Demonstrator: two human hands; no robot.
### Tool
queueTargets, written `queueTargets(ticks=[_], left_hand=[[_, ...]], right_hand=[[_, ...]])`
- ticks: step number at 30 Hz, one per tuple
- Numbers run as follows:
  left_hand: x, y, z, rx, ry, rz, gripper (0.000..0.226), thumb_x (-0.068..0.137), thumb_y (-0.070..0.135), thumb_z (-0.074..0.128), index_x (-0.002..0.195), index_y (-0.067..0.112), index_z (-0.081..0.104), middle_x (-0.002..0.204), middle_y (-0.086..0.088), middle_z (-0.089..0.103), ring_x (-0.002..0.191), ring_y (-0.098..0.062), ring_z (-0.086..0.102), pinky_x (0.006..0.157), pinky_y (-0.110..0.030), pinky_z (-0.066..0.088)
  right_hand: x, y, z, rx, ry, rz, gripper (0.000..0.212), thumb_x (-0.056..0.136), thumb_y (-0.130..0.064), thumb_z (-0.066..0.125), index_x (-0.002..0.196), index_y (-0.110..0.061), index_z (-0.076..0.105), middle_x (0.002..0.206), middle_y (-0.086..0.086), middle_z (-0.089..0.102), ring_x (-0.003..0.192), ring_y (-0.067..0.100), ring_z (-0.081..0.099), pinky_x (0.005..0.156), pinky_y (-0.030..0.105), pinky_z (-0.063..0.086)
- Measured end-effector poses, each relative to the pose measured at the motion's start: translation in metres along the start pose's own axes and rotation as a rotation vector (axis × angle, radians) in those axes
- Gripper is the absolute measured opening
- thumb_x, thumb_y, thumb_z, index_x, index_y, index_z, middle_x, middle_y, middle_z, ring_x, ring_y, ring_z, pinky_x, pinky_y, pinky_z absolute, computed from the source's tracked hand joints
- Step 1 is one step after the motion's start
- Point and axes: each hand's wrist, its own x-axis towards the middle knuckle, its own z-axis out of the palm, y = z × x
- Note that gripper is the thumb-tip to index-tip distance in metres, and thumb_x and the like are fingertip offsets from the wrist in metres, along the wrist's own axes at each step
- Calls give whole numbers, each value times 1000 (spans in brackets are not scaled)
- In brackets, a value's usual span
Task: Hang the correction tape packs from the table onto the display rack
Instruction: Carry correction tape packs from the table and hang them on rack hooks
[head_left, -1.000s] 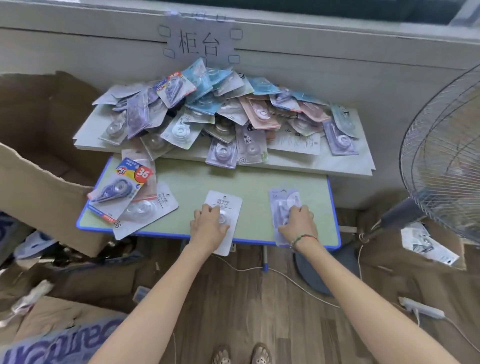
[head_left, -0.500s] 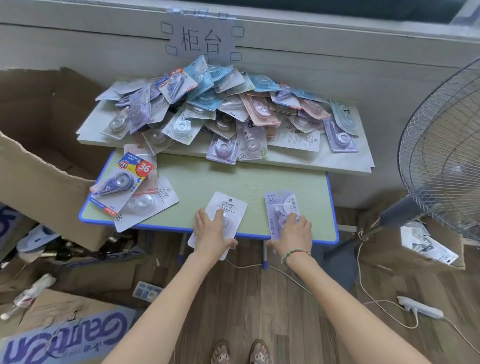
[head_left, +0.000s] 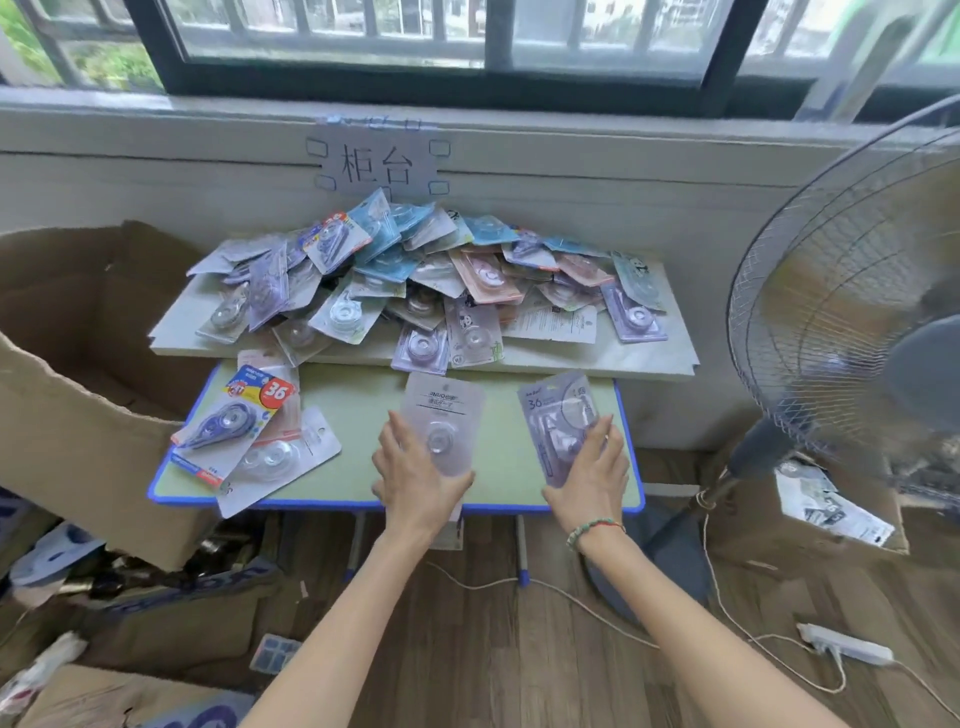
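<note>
My left hand (head_left: 413, 480) grips a pale white correction tape pack (head_left: 441, 415) by its lower end, lifted above the small green table (head_left: 363, 395). My right hand (head_left: 589, 475) grips a purple correction tape pack (head_left: 553, 410) the same way, tilted up over the table's right part. A large heap of correction tape packs (head_left: 415, 275) lies on a white board (head_left: 649, 353) behind. Three more packs, one with a red "36" label (head_left: 236, 415), lie at the table's left. No display rack is in view.
An open cardboard box (head_left: 78, 364) stands at the left, with more cartons on the floor below. A standing fan (head_left: 852, 322) fills the right side. A cable and a power strip (head_left: 844, 644) lie on the wooden floor. A window runs behind the low wall.
Both hands have lifted their packs off the table's front edge and tilted them up. The view has risen, and the window now shows.
</note>
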Motion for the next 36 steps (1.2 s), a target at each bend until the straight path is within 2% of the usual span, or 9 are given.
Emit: queueTargets(ticks=[4, 8, 11, 18, 21, 26, 30, 36], left_hand=[[-7, 25, -10, -63, 48, 102, 126, 68, 45, 83, 153, 9, -3, 147, -9, 14, 133, -33, 22, 99, -56, 37], [-22, 66, -16, -144, 11, 250, 122, 66, 43, 84, 152, 11, 4, 143, -7, 16, 132, -31, 24, 98, -55, 37], [-45, 98, -15, -214, -84, 346, 120, 67, 42, 84, 152, 12, 4, 146, -10, 15, 136, -30, 21, 101, -54, 34], [-143, 145, -7, -254, -340, 598, 124, 67, 48, 82, 153, 14, -1, 141, -14, 30, 134, -32, 30, 100, -53, 36], [-195, 172, -3, -314, -444, 715, 126, 65, 45, 84, 153, 11, 0, 140, -18, 30, 131, -36, 33, 101, -50, 36], [-301, 209, 7, -331, -588, 912, 129, 64, 49, 84, 153, 11, -2, 141, -19, 31, 130, -36, 35, 98, -50, 39], [-404, 227, 14, -322, -700, 1040, 125, 67, 47, 82, 152, 10, -2, 142, -19, 30, 130, -37, 35, 98, -51, 38], [-577, 229, 18, -329, -867, 1195, 124, 66, 49, 81, 151, 12, -1, 139, -14, 32, 127, -34, 37, 95, -52, 40]], right_hand=[[-3, 2, -40, 78, 134, -12, 117, 67, -21, 82, 149, 1, 1, 148, 19, 17, 138, 34, 21, 116, 36, 15], [-24, 14, -83, 74, 269, 27, 112, 63, -15, 81, 149, -3, 11, 140, 18, 24, 130, 34, 29, 113, 35, 23], [-53, 29, -115, 52, 317, 124, 113, 65, -19, 81, 150, -6, 7, 140, 15, 22, 128, 32, 30, 111, 33, 24], [-156, 91, -192, 86, 560, 410, 119, 61, -23, 87, 149, -4, 9, 137, 20, 32, 125, 32, 33, 106, 29, 23], [-208, 122, -225, 134, 675, 531, 124, 60, -25, 89, 150, -4, 6, 137, 20, 36, 127, 32, 32, 105, 31, 25], [-310, 169, -275, 178, 860, 756, 129, 65, -33, 86, 150, -3, -6, 145, 22, 26, 134, 33, 27, 107, 32, 25], [-402, 204, -307, 145, 995, 939, 131, 65, -41, 85, 150, -4, -8, 143, 23, 27, 133, 36, 30, 106, 38, 30], [-556, 257, -352, 66, 1148, 1126, 129, 66, -41, 84, 150, -5, -6, 141, 20, 28, 129, 34, 33, 102, 37, 35]])
